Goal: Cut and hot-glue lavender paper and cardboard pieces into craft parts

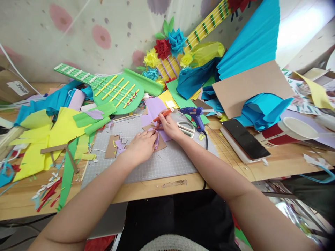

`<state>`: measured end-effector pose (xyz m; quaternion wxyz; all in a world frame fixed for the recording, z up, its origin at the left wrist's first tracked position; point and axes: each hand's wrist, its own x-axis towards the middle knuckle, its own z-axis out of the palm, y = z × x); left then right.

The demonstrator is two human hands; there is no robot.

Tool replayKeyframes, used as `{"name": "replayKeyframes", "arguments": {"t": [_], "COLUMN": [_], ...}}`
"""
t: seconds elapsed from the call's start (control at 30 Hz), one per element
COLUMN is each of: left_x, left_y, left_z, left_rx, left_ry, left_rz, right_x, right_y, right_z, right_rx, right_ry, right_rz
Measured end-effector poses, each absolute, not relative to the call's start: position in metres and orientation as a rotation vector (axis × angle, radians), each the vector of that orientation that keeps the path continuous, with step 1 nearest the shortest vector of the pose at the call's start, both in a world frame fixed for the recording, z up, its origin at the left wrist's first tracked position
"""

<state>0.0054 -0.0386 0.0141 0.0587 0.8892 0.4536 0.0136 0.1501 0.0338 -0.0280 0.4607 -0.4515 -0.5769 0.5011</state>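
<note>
My right hand (170, 126) is closed around an orange pen or cutter (163, 115), held slanted over the grey cutting mat (178, 158). My left hand (142, 146) lies palm down on a small purple paper piece (157, 139), pressing it against brown cardboard (161, 144); its fingers are stretched out. Beyond the hands lies a larger purple sheet (154, 108). Scissors (186, 128) rest just right of my right hand, beside a blue glue gun (196, 116). Purple scraps (120, 145) lie on another cardboard piece (111, 150) to the left.
A green paper guitar (117, 91) and a flowered yellow one (201, 31) stand behind. Yellow paper (64, 127) covers the left side. On the right are a phone (246, 138), a paper cup (290, 130), cardboard (251, 85) and blue crepe paper (253, 38).
</note>
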Motion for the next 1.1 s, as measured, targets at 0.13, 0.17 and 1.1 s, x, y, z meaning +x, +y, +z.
{"name": "replayKeyframes", "arguments": {"t": [0.13,0.17,1.1], "left_x": [0.001,0.000,-0.015], "left_y": [-0.031,-0.029,-0.007], "left_z": [0.020,0.022,0.029], "left_rx": [2.698,2.688,2.344], "left_ry": [1.258,1.236,1.522], "left_rz": [0.072,0.078,0.130], "right_x": [0.151,0.151,0.158], "right_y": [0.034,0.033,0.011], "right_z": [-0.028,-0.028,-0.018], "right_rx": [-1.133,-1.138,-1.086], "right_ry": [-1.422,-1.430,-1.667], "right_rz": [1.240,1.237,0.958]}}
